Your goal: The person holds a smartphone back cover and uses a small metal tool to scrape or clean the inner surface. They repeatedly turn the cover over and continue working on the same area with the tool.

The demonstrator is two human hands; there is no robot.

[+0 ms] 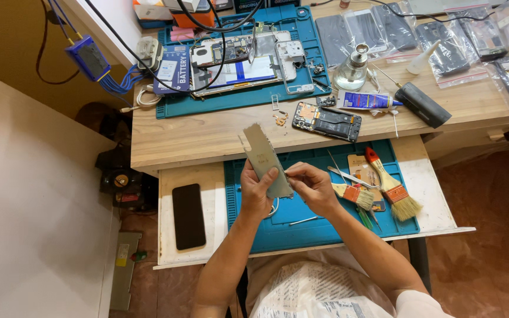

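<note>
My left hand [257, 191] holds a flat grey rectangular panel [264, 158], tilted up toward the desk edge, above the blue work mat [319, 227] on the pull-out shelf. My right hand [312, 185] touches the panel's lower right edge with pinched fingertips. Whether a small tool sits in those fingers cannot be told.
Two paint brushes [391, 187] and tweezers [349, 176] lie on the mat's right side. A black phone [188, 215] lies on the shelf at left. On the desk are an opened phone [327, 121], a glue tube [367, 100], a glass bottle [352, 70], and a second mat [207, 103] with disassembled parts.
</note>
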